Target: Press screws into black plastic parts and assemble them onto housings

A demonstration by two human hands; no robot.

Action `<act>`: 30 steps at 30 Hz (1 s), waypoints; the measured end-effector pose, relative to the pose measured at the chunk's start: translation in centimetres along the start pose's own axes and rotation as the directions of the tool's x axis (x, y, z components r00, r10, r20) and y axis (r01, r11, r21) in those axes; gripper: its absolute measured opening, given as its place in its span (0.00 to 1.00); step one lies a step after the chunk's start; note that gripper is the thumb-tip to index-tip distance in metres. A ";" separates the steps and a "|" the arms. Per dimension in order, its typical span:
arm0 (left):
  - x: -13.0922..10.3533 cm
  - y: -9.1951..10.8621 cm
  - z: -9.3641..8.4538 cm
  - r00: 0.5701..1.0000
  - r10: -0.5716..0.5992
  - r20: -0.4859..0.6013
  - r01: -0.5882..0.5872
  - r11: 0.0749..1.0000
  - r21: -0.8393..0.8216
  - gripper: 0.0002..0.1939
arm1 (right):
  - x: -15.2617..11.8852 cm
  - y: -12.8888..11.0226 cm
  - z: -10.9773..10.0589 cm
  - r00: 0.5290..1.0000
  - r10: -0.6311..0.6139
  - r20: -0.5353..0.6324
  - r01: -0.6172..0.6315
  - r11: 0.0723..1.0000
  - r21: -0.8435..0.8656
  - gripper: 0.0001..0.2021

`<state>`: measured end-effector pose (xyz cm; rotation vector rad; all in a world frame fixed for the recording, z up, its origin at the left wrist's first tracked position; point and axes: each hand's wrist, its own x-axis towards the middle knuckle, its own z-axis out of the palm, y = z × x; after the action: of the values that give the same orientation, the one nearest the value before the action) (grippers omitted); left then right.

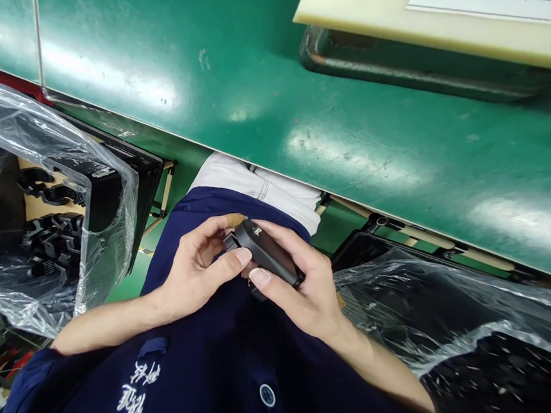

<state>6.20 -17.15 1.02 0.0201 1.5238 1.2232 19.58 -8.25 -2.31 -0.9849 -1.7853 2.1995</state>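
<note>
A black plastic part (271, 256) with a small white mark near its upper end is held between both hands over my lap. My left hand (203, 264) is closed on its upper left end, the thumb lying along its side and a tan covering on one fingertip. My right hand (305, 274) wraps round the lower right side, with the thumb on the near face and fingers along the far side. The undersides of the part and some fingertips are hidden.
The green table (226, 82) spans the top, bearing a cream board (383, 4) with a printed label on a dark metal frame (368, 50). At left, a plastic-lined bin (106, 202) holds black parts (57, 245). Another plastic-lined container (409, 304) with black pieces stands at right.
</note>
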 end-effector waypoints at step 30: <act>-0.1 0.3 -0.1 1.000 0.015 0.020 -0.016 1.000 0.015 0.17 | -0.8 0.6 0.8 0.969 -0.231 -0.083 0.187 0.915 -0.358 0.26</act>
<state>6.02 -17.13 1.29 0.0544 1.5178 1.2203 19.89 -9.48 -2.47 -0.9138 -2.1538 1.6928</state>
